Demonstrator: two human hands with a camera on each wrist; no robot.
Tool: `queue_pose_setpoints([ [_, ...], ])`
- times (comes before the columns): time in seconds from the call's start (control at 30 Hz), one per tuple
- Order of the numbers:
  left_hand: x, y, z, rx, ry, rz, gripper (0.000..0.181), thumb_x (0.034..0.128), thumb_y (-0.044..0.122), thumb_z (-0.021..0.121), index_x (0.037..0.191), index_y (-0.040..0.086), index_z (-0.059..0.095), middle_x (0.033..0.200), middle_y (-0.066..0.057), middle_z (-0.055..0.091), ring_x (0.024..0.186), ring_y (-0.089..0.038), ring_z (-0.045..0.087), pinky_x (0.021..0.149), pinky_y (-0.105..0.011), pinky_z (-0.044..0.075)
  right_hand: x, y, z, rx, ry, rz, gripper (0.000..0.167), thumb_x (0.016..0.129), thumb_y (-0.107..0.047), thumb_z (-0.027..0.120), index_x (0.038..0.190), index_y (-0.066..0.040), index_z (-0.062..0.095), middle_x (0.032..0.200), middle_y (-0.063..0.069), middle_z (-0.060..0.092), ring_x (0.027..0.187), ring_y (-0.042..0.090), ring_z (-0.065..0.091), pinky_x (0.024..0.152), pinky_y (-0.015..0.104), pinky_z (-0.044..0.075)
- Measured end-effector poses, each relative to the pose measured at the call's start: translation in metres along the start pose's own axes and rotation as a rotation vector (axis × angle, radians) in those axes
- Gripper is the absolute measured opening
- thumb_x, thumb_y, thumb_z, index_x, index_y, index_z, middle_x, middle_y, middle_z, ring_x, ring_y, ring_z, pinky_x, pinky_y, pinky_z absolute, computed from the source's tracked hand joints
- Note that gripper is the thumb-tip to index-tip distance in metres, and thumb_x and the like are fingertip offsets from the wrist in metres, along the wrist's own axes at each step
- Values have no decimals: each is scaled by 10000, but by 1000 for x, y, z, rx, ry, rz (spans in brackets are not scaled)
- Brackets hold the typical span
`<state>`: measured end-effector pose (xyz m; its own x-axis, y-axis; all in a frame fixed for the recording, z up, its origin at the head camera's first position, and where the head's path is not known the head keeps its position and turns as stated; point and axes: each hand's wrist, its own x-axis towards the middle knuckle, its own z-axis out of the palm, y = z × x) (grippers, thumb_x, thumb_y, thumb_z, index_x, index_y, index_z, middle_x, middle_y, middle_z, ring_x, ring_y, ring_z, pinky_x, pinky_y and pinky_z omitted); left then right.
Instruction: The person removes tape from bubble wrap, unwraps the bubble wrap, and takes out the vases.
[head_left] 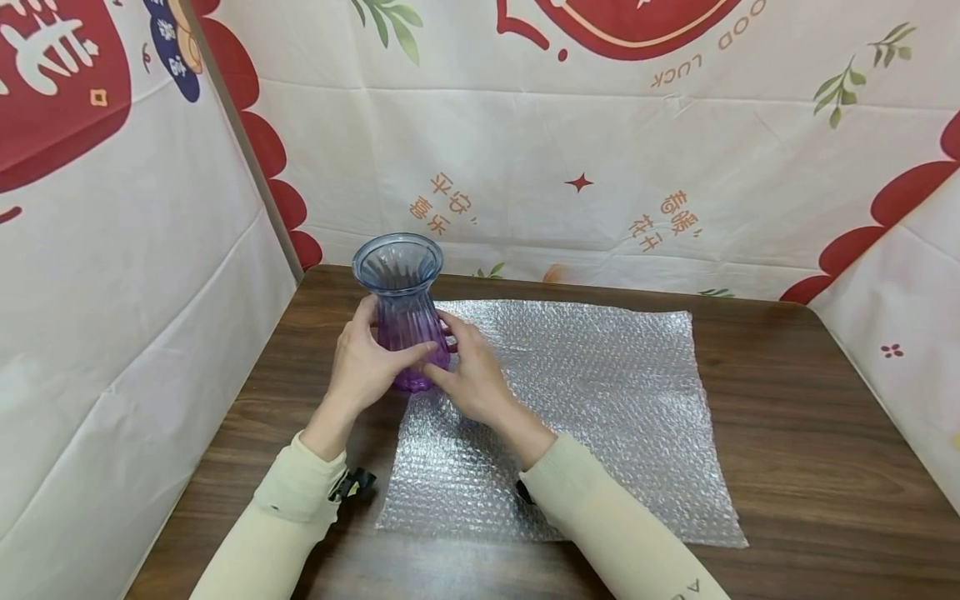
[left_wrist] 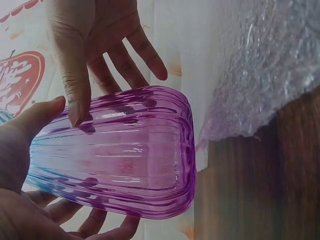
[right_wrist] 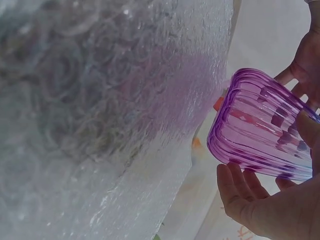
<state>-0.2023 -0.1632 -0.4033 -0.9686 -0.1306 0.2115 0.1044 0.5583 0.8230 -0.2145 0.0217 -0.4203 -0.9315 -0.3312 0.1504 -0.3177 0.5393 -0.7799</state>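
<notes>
A ribbed glass vase (head_left: 411, 321), blue at its flared rim and purple toward the base, is upright near the left edge of a bubble wrap sheet (head_left: 600, 400). My left hand (head_left: 365, 358) grips its left side, thumb across the front and fingers round behind. On the other side my right hand (head_left: 474, 371) holds the lower body between thumb and fingers. The purple base (left_wrist: 175, 150) shows in the left wrist view, close to the wrap. Whether the base touches the table or the sheet, I cannot tell. Several fingertips are partly hidden behind the glass.
The bubble wrap lies flat over the middle of a dark wooden table (head_left: 810, 433). White printed cloth (head_left: 510, 142) hangs behind the table's back edge and along both sides. Beneath each sleeve, part of a dark wrist device (head_left: 351, 483) shows.
</notes>
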Motion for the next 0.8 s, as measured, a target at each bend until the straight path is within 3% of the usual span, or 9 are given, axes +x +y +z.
queue_pose_setpoints([
  [0.43,4,-9,-4,-25,12,-14,925,713,495,936,1460,227,461,1371,-140,640,1273,-351,604,1060,-561,489,9,0,8,-20,-24,-2,875,920,-290,795,1636,-211,298,1455,207,494,1260,384,607,1021,507,541],
  [0.6,7,-10,-7,-19,26,-17,907,715,492,935,1446,221,472,1359,-136,650,1250,-342,616,1050,-552,501,12,-2,10,-22,-26,12,877,926,-322,790,1641,-252,287,1461,209,493,1206,341,642,973,471,570],
  [0.8,11,-13,-10,-14,41,-24,898,720,497,931,1435,202,474,1349,-144,649,1236,-344,618,1045,-554,506,14,-4,12,-7,-41,12,829,940,-305,777,1623,-184,324,1446,186,504,1193,305,643,960,452,562],
])
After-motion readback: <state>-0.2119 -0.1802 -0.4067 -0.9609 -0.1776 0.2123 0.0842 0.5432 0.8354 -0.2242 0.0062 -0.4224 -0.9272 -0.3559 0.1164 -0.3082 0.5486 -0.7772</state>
